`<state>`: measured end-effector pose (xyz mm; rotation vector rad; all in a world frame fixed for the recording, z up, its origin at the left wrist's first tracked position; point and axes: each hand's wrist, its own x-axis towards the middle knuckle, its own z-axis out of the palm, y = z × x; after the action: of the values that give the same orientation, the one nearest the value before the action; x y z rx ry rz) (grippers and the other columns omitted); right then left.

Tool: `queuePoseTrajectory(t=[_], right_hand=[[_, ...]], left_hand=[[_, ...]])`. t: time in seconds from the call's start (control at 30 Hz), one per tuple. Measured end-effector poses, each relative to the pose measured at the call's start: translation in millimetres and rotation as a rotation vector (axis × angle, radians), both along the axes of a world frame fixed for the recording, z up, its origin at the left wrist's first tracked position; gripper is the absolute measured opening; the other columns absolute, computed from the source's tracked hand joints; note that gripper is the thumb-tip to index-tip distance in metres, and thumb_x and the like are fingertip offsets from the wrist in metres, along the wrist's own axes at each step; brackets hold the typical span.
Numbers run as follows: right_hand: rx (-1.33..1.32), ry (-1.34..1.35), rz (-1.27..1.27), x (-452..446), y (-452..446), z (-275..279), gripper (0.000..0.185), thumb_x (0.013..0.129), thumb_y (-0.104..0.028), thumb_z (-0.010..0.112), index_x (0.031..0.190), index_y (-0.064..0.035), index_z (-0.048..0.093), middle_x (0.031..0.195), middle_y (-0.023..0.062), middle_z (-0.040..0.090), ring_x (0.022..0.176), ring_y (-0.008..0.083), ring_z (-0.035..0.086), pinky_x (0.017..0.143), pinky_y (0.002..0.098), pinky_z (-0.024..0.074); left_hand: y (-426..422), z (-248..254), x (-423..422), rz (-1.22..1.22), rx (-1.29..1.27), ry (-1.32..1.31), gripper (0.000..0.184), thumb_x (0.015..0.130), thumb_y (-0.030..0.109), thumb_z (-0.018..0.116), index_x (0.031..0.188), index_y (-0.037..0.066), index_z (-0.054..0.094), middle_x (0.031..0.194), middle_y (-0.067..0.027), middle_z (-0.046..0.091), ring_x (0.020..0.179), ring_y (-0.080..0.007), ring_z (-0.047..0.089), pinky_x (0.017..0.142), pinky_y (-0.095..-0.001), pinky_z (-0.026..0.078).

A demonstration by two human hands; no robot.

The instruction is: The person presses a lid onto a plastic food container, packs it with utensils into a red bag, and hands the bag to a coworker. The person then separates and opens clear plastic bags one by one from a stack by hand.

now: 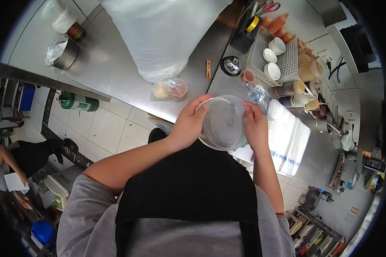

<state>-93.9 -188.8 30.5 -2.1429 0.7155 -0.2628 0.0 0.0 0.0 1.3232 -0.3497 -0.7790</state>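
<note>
I am wearing a black apron (186,184) and holding a clear round plastic container (224,122) in front of it, near the edge of the steel counter (103,64). My left hand (189,124) is gripping the container's rim on one side, and my right hand (257,128) is gripping the opposite side, thumb and fingers closing on the plastic. I cannot tell whether I am holding one piece or several nested together.

Just beyond my right hand, a stack of clear plastic bags (287,141) is lying flat. Ahead of my left hand, a knotted bag of small cups (169,89) is resting near the counter's edge. Farther on, a small cup of red sauce (249,76) is standing near a silver bell (231,65), and a wooden clothespin (208,69) is lying beside a large white bag (158,38). Past the bell, a perforated basket (291,59) is holding small white cups (272,68), with squeeze bottles (278,23) standing behind it.

Off to my left, beyond a green tank (78,102) on the floor, another person is holding a white paper (16,183).
</note>
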Motion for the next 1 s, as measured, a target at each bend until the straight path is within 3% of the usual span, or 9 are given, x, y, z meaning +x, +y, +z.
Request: queuePoseTrajectory(t=[0.17, 0.4, 0.47, 0.6, 0.67, 0.77, 0.87, 1.0], right_hand=[[-0.127, 0.001, 0.076, -1.4, 9.2, 4.6, 0.025, 0.092, -0.006, 0.050, 0.111, -0.0001, 0.066, 0.087, 0.0159, 0.054, 0.079, 0.0291, 0.057, 0.074, 0.0354, 0.0461], [-0.252, 0.035, 0.094, 2.6, 20.4, 1.4, 0.031, 0.089, -0.003, 0.050, 0.116, -0.0026, 0.065, 0.084, 0.0153, 0.050, 0.080, 0.0294, 0.057, 0.074, 0.0373, 0.0472], [-0.318, -0.078, 0.071, 6.0, 23.8, -8.4, 0.034, 0.088, -0.001, 0.049, 0.119, -0.0035, 0.064, 0.087, 0.0159, 0.051, 0.082, 0.0305, 0.057, 0.078, 0.0394, 0.0478], [-0.341, -0.073, 0.099, 8.8, 24.3, -12.0, 0.037, 0.088, -0.001, 0.048, 0.123, -0.0035, 0.060, 0.095, 0.0180, 0.056, 0.090, 0.0333, 0.059, 0.083, 0.0405, 0.0480], [-0.264, -0.063, 0.151, 10.7, 23.5, -11.6, 0.038, 0.088, 0.000, 0.047, 0.124, -0.0026, 0.058, 0.108, 0.0211, 0.059, 0.100, 0.0364, 0.059, 0.087, 0.0416, 0.0473], [-0.245, -0.063, 0.124, 12.4, 24.1, -11.9, 0.035, 0.092, -0.002, 0.042, 0.122, -0.0028, 0.059, 0.113, 0.0238, 0.062, 0.103, 0.0382, 0.060, 0.090, 0.0394, 0.0470], [-0.219, -0.115, 0.044, 10.8, 26.4, -17.8, 0.030, 0.095, -0.005, 0.042, 0.119, -0.0021, 0.060, 0.106, 0.0234, 0.064, 0.097, 0.0388, 0.062, 0.086, 0.0404, 0.0483], [-0.155, -0.034, -0.010, 12.2, 27.8, -17.4, 0.026, 0.095, -0.006, 0.046, 0.117, -0.0051, 0.060, 0.105, 0.0222, 0.064, 0.097, 0.0388, 0.062, 0.084, 0.0425, 0.0489]], left_hand=[[-9.6, 15.0, -4.9, 0.045, -0.182, 0.441, 0.040, 0.104, 0.021, 0.038, 0.137, -0.002, 0.042, 0.129, -0.0126, 0.053, 0.118, -0.0158, 0.051, 0.099, -0.0284, 0.042], [-11.4, 14.8, -3.3, 0.083, -0.180, 0.380, 0.042, 0.102, 0.021, 0.042, 0.135, -0.005, 0.043, 0.130, -0.0148, 0.052, 0.120, -0.0180, 0.051, 0.100, -0.0309, 0.041], [-15.8, 13.4, -7.2, 0.110, -0.110, 0.358, 0.044, 0.100, 0.025, 0.048, 0.135, -0.002, 0.046, 0.116, -0.0119, 0.059, 0.104, -0.0139, 0.056, 0.090, -0.0265, 0.044], [-19.0, 13.6, -7.9, 0.182, -0.114, 0.358, 0.041, 0.100, 0.021, 0.048, 0.133, -0.002, 0.047, 0.111, -0.0115, 0.061, 0.099, -0.0129, 0.057, 0.085, -0.0254, 0.046], [-21.2, 1.2, -8.5, 0.193, -0.095, 0.243, 0.035, 0.101, 0.018, 0.046, 0.129, -0.002, 0.051, 0.103, -0.0092, 0.064, 0.090, -0.0115, 0.057, 0.079, -0.0254, 0.046], [-24.0, -8.9, -9.5, 0.215, 0.052, 0.029, 0.031, 0.102, 0.017, 0.043, 0.124, -0.001, 0.055, 0.096, -0.0088, 0.065, 0.084, -0.0114, 0.057, 0.075, -0.0267, 0.046], [-24.9, -8.1, -11.9, 0.249, 0.130, -0.183, 0.030, 0.102, 0.018, 0.043, 0.120, -0.001, 0.058, 0.089, -0.0102, 0.065, 0.077, -0.0138, 0.057, 0.072, -0.0287, 0.045], [-25.4, -11.9, -12.8, 0.289, 0.153, -0.334, 0.029, 0.102, 0.018, 0.044, 0.119, -0.001, 0.059, 0.093, -0.0154, 0.066, 0.081, -0.0200, 0.061, 0.075, -0.0311, 0.047]])
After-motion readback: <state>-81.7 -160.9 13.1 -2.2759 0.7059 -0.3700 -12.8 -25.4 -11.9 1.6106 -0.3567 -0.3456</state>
